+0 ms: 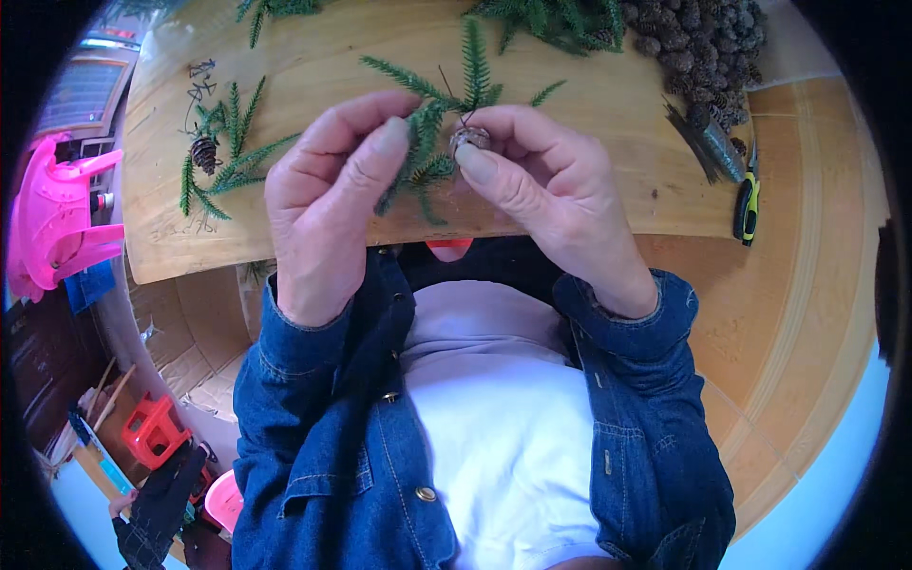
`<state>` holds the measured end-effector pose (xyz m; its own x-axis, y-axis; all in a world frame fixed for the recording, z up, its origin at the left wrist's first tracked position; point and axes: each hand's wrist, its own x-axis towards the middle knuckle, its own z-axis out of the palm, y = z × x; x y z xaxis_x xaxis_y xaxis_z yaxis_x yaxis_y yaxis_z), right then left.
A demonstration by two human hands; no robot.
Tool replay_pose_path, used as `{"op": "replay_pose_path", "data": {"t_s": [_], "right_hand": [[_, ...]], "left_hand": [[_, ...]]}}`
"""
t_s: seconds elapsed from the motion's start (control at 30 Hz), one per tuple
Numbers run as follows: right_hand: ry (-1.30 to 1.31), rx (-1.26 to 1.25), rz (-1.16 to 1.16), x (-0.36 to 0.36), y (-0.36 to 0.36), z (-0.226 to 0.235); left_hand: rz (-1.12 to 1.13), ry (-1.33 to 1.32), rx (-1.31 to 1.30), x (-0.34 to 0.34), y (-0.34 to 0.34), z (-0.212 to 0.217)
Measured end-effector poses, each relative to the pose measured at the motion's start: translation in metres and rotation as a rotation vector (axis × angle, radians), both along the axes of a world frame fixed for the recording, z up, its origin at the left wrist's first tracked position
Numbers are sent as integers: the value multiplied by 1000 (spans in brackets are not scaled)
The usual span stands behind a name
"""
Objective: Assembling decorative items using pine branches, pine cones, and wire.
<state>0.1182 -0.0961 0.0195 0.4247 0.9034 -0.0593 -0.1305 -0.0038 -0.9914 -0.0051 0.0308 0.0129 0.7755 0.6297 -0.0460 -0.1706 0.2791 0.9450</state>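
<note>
Over the near part of the wooden table, my left hand (332, 190) pinches a green artificial pine sprig (424, 128) between thumb and fingers. Its needled twigs spread up and down around my fingertips. Close beside it, my right hand (551, 180) grips a small brown pine cone (470, 141) between thumb and forefinger. A thin dark wire (445, 81) sticks up from where the sprig and the cone meet. Whether the wire is wound around the sprig cannot be seen. To the left on the table lies another sprig (237, 142) with a pine cone (203, 155) on it.
A heap of pine cones (698, 47) sits at the table's far right, beside a bundle of dark wires (698, 142) and a yellow-black cutter (748, 207). More green sprigs (560, 19) lie at the far edge. Left of the table are a pink stool (62, 218) and a cardboard box (190, 328).
</note>
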Motion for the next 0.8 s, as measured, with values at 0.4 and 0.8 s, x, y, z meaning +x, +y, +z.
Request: {"op": "replay_pose_path", "data": {"t_s": [0.4, 0.8], "right_hand": [[106, 60, -37, 9, 2, -16], [64, -13, 43, 9, -11, -2]], "left_hand": [[26, -14, 239, 6, -6, -15], [130, -24, 321, 5, -6, -10]]}}
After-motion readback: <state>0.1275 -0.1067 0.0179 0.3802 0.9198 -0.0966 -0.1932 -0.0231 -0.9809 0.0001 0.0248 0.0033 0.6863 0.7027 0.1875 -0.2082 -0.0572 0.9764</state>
